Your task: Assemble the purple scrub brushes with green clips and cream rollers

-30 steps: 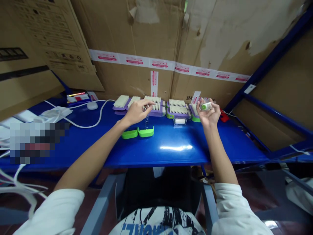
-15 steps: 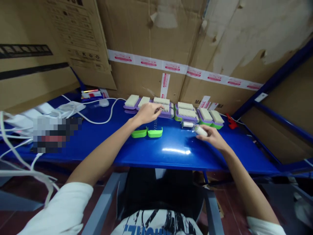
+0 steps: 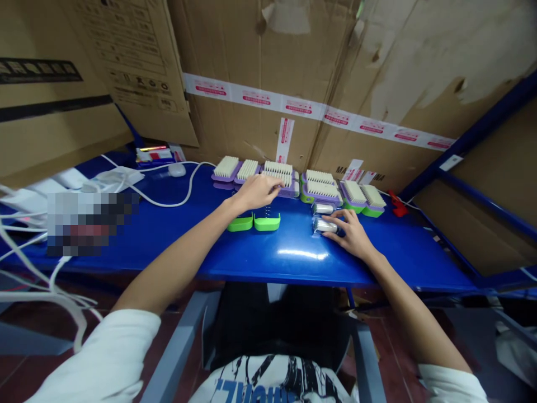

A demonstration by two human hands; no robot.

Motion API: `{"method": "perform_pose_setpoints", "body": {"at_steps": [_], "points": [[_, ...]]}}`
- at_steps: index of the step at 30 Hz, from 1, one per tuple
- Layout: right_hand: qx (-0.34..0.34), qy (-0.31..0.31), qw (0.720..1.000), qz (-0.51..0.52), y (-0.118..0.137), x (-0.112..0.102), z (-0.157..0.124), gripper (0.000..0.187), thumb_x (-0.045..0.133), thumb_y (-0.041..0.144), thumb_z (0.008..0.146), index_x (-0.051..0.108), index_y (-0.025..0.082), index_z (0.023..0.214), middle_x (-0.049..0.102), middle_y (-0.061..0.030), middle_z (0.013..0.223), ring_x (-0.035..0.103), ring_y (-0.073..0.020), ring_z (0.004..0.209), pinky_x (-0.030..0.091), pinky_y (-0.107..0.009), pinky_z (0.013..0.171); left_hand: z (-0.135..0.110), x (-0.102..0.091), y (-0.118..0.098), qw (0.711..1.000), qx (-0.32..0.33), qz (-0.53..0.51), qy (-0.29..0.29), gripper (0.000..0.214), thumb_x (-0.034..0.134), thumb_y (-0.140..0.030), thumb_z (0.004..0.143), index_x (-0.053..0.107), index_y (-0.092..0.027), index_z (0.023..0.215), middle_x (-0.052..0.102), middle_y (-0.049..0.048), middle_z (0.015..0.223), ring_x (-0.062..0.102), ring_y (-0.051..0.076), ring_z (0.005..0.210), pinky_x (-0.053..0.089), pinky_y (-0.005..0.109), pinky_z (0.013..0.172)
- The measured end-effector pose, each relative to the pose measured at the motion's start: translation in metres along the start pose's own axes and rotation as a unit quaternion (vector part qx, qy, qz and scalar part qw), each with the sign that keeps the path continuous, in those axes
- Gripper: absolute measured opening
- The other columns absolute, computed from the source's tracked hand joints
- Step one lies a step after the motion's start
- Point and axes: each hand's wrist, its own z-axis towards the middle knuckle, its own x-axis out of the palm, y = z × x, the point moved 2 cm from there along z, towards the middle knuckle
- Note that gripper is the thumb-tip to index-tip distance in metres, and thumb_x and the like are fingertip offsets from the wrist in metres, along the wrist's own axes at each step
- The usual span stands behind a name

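My left hand [image 3: 257,192] is closed, with its fingertips together above two bright green bases [image 3: 267,224]. Whatever lies between those fingertips is too small to make out. A thin coil spring [image 3: 267,211] rises from the right base, just under this hand. My right hand [image 3: 351,232] has its fingers around a silver roll [image 3: 325,225] in clear plastic, down on the table. A second wrapped silver roll [image 3: 323,209] lies right behind it. Purple-backed brushes with cream bristles [image 3: 322,190] stand in a row beyond both hands, some with green undersides.
A blue table [image 3: 235,257] runs before a cardboard wall [image 3: 260,50]. White cables and a power strip [image 3: 126,178] lie at the left, near a blurred-out patch. A red object [image 3: 397,204] sits at the right back. A blue metal frame borders the right side.
My right hand has moved left and lowered the silver roll from a tilted hold to lying flat in front of the other roll. My left hand stays nearly in place.
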Motion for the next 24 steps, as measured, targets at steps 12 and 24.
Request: {"method": "perform_pose_setpoints", "body": {"at_steps": [12,24], "points": [[-0.007,0.022,0.999,-0.043,-0.019,0.008,0.037,0.062,0.07,0.047,0.105,0.067,0.023,0.163,0.066,-0.0208,0.151,0.059,-0.0439,0.143,0.052,-0.07,0.126,0.003,-0.001,0.005,1.0,-0.02,0.018,0.003,0.033,0.061,-0.018,0.102,0.089,-0.021,0.118,0.09,0.0104,0.114,0.084,0.03,0.107,0.061,0.041,0.091],[-0.099,-0.084,0.991,-0.026,0.047,0.0,0.043,0.034,0.065,0.041,0.113,0.078,0.023,0.138,0.076,-0.0171,0.133,0.067,-0.0369,0.127,0.058,-0.059,0.112,-0.084,-0.02,-0.032,0.985,0.005,0.091,0.149,0.063,0.061,-0.06,0.114,0.068,-0.016,0.159,0.071,0.0218,0.153,0.06,0.044,0.144,0.055,0.065,0.121]]}}
